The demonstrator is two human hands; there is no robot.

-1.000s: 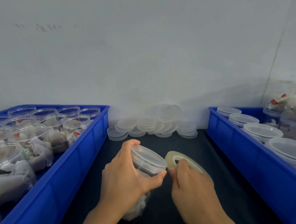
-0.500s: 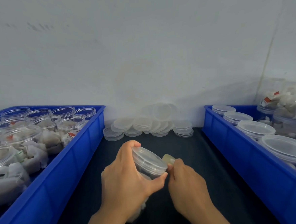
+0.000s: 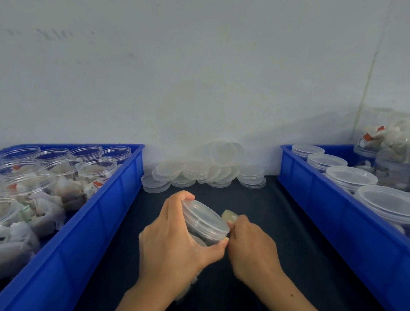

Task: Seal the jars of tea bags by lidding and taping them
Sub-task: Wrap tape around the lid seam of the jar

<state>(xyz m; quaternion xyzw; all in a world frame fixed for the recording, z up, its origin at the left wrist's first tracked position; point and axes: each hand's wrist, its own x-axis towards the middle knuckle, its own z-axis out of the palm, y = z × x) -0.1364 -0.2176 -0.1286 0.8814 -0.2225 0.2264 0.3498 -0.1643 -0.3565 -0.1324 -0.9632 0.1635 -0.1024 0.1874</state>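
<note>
Lidded jar held over the dark bench, tape roll at its rim.

Far left, blue bin [image 3: 102,225] full of open jars of tea bags [image 3: 95,169]. In the middle, left hand [image 3: 174,245] with fingers curled round the tilted lidded jar [image 3: 205,222]. Behind, by the wall, loose clear lids [image 3: 200,171]. Just right of the jar, right hand [image 3: 252,246] with fingers pinched on the tape roll [image 3: 229,215], mostly hidden. Far right, second blue bin [image 3: 324,210] holding lidded jars [image 3: 351,178].
</note>
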